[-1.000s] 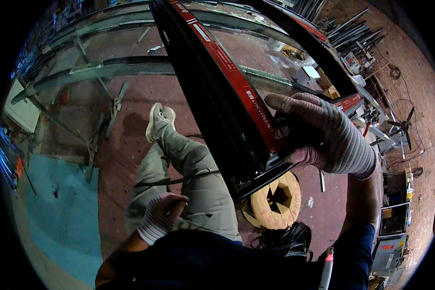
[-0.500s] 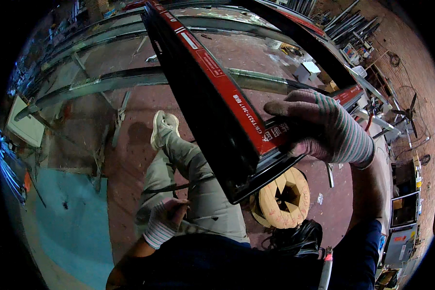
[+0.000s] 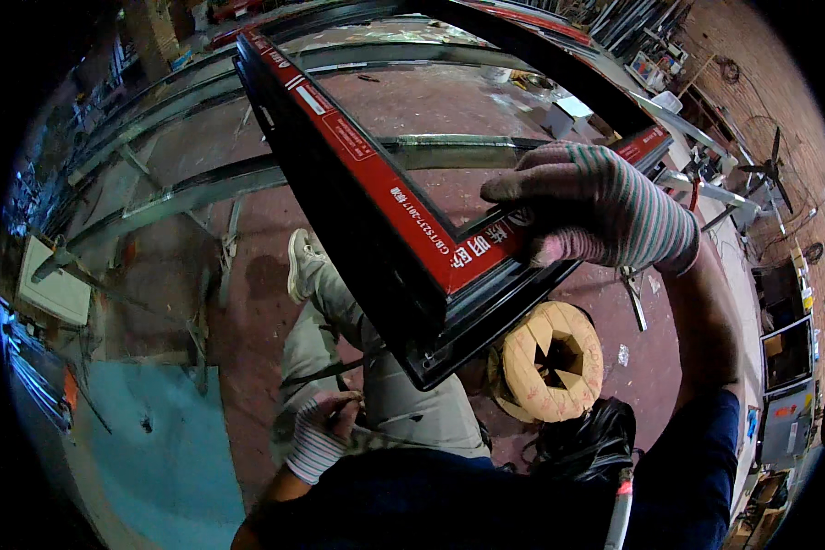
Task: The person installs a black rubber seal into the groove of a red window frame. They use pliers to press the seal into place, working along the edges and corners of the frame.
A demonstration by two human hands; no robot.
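A black rectangular frame (image 3: 367, 252) with red printed film along its faces slants across the view, its near corner over my lap. My right hand (image 3: 605, 206), in a striped knit glove, is closed round the near rail, fingers over the top and thumb on the near side. Low over my thigh is my left hand (image 3: 325, 426), in a similar glove, with thumb and fingers pinched together; whatever they hold is too small to make out. A thin black strip (image 3: 325, 373) crosses my trouser leg just above that hand, and I cannot tell whether they touch.
Metal rails on legs (image 3: 192, 197) run across behind the frame. A yellow-wrapped roll (image 3: 585, 385) and a black bag (image 3: 587, 440) lie on the right floor. A standing fan (image 3: 770, 170) is by the brick wall; a blue-green sheet (image 3: 156, 440) covers floor at left.
The frame has shifted left in view, its near corner slightly higher and more of its red face showing. My right hand moves with it, still gripping. My left hand stays pinched, slightly lower.
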